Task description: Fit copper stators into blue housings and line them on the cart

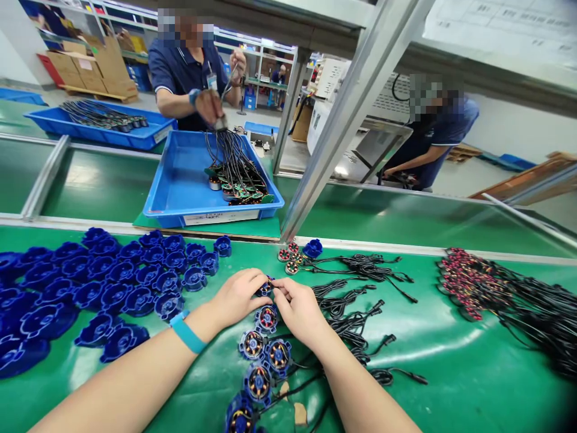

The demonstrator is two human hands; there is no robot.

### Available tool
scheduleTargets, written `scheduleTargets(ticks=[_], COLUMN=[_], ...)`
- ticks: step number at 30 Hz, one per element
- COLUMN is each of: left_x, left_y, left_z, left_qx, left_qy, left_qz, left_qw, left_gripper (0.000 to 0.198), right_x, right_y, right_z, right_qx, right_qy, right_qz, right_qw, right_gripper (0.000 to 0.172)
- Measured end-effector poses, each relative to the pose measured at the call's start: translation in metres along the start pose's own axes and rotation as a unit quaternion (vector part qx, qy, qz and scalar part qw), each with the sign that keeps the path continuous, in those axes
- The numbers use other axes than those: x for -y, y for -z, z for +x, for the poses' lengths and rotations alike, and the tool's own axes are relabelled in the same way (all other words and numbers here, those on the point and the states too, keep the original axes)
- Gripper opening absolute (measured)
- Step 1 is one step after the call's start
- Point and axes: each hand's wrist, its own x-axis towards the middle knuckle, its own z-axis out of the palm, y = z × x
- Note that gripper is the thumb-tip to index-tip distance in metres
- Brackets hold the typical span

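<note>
My left hand [241, 296] is closed around a blue plastic motor housing [264, 288] that has a wound copper coil inside. At the housing's right edge my right hand [300, 307] pinches the black cable by its fingertips; the exact grip is partly hidden. Nearer to me stand several blue housings fitted with coils, among them one motor housing [259, 383] and another [253, 344], in a loose column. Their black cables [356, 328] trail off to the right, under and past my right forearm.
Many bare blue housings [119, 297] cover the left of the green table. Bare coils [293, 255] lie beyond my hands; a pile of coils [466, 279] with cables lies at right. Behind a metal post [333, 138], a co-worker [193, 78] holds cables over a blue tray [157, 180].
</note>
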Motion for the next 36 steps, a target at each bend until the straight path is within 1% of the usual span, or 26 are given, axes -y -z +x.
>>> scheduleTargets(ticks=[6,9,12,16,19,24,30,33,36], left_x=[-0.002,-0.002,-0.001,0.000,0.000,0.000,-0.002,-0.001,0.001], left_y=[0.001,0.000,0.000,0.000,-0.001,-0.001,0.000,0.000,-0.002], left_z=[0.001,0.001,0.001,0.001,0.001,0.001,0.001,0.002,0.002], left_qx=[0.002,-0.006,-0.001,0.009,0.009,0.008,-0.001,-0.003,-0.009], left_qy=[0.009,0.020,0.011,0.003,0.002,0.009,0.005,0.006,0.005], left_qz=[-0.031,-0.041,-0.036,-0.018,-0.005,-0.004,-0.020,-0.029,-0.034], left_qw=[0.999,0.999,0.999,1.000,1.000,1.000,1.000,1.000,0.999], left_gripper=[0.027,0.031,0.033,0.033,0.034,0.034,0.029,0.029,0.034], right_x=[0.003,0.005,0.003,0.000,-0.001,0.000,-0.001,-0.004,-0.010], right_y=[-0.002,-0.002,-0.003,-0.005,-0.005,-0.001,0.001,-0.001,-0.004], right_z=[0.001,0.002,0.001,0.001,0.000,0.000,0.002,0.002,0.000], right_qx=[-0.001,0.002,0.002,-0.001,0.011,0.026,0.034,0.032,0.023], right_qy=[0.004,0.008,0.003,-0.018,-0.018,0.006,0.019,0.040,0.080], right_qz=[-0.016,-0.021,-0.019,0.015,0.049,0.051,0.042,0.011,-0.046], right_qw=[1.000,1.000,1.000,1.000,0.999,0.998,0.998,0.999,0.995], right_gripper=[0.020,0.020,0.019,0.015,0.009,0.010,0.011,0.011,0.014])
